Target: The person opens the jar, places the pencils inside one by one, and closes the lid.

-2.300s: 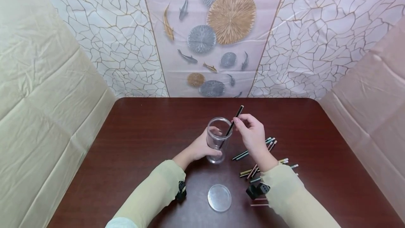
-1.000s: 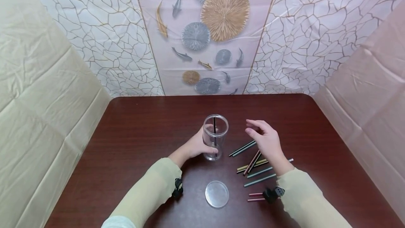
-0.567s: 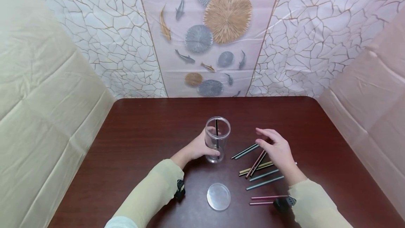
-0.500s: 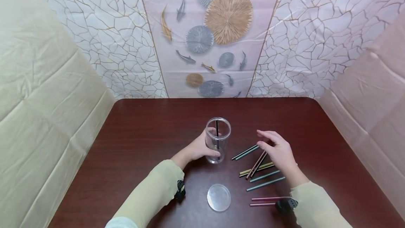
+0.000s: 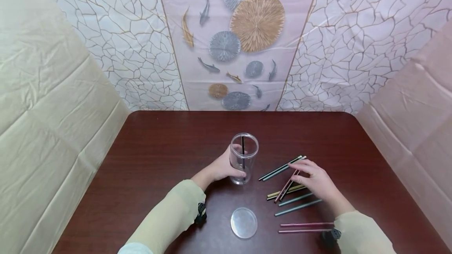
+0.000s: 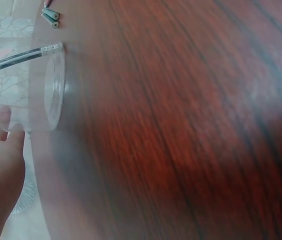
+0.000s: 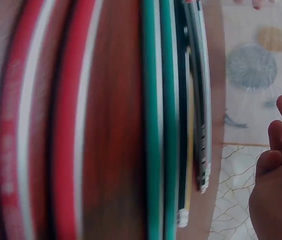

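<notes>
My left hand (image 5: 223,166) grips a clear, open-topped jar (image 5: 237,156) that stands upright on the table, thumb in front and fingers behind. One black pencil (image 5: 243,146) leans inside it; in the left wrist view its eraser end (image 6: 51,48) is at the jar's bottom. My right hand (image 5: 316,178) hovers over a loose group of pencils, thumb and fingers apart, with no pencil seen in its hold. Nearest to its fingertips are a rose-brown pencil (image 5: 283,191) and a pair of dark and green pencils (image 5: 279,171). The hand covers some pencil ends.
A round clear lid (image 5: 244,223) lies on the dark red wooden table (image 5: 169,140), in front of the jar. Yellow pencils (image 5: 273,194) and green pencils (image 5: 296,208) lie on the right, with two red pencils (image 5: 300,231) nearer the front. Patterned fabric (image 5: 254,69) rises behind the table.
My right hand let go of the black pencil inside the jar, moved away to the right, and came down toward the pencils. My left hand keeps holding the jar in place.
</notes>
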The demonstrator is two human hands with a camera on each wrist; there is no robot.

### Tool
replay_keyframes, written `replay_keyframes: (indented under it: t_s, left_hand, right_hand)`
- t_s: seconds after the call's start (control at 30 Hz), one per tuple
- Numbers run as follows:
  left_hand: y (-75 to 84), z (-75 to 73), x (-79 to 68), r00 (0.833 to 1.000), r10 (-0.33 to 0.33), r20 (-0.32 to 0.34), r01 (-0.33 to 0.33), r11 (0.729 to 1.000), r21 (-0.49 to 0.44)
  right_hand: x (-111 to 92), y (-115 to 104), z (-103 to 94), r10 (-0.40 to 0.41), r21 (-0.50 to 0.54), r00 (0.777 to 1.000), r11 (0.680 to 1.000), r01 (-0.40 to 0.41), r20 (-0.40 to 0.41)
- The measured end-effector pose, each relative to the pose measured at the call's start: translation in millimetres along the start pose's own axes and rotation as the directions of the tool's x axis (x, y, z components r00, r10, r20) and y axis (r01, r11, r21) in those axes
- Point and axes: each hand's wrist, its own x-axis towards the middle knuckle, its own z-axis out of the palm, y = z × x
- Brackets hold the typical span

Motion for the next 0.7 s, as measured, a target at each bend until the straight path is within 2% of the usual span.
replay_keyframes:
  t_s: [0.13, 0.27, 0.4, 0.57, 0.7]
  left_hand:
    - [13.7, -0.6, -4.6, 0.999, -0.005, 0.034, 0.004, 1.000, 0.024]
    - [20.8, -0.6, -6.9, 0.999, -0.033, 0.044, 0.029, 0.997, 0.072]
    - [21.8, 0.8, -7.8, 0.998, -0.046, 0.040, 0.044, 0.997, 0.069]
    - [21.4, 1.1, -8.0, 0.998, -0.041, 0.043, 0.038, 0.997, 0.060]
    - [20.3, 0.5, -8.1, 0.999, -0.036, 0.035, 0.034, 0.998, 0.054]
  right_hand:
    - [-4.3, 7.2, 3.5, -0.044, -0.035, 0.999, 0.998, 0.045, 0.029]
    - [-8.3, 13.4, 7.0, -0.083, -0.057, 0.995, 0.995, 0.086, 0.058]
    - [-13.0, 19.1, 12.4, -0.124, -0.086, 0.989, 0.988, 0.130, 0.074]
    - [-15.5, 25.3, 19.2, -0.202, -0.121, 0.978, 0.971, 0.206, 0.050]
    - [-15.0, 27.4, 22.8, -0.225, -0.130, 0.972, 0.964, 0.232, 0.067]
